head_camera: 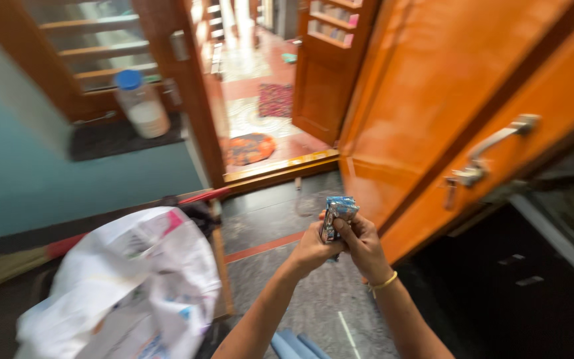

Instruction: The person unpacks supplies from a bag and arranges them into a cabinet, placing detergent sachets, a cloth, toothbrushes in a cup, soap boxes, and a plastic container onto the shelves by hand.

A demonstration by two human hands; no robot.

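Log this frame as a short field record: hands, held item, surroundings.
left hand: grips the packet's lower part
right hand: grips the same packet, yellow band at wrist
held item: small blue and silver packet, crumpled, upright
left of hands: large white sack
right: orange cabinet door with metal handle
ledge: blue-capped bottle

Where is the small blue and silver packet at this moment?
In the head view, the blue and silver packet is just right of centre, held up by the left hand and right hand together, above the grey floor, beside the orange cabinet door.
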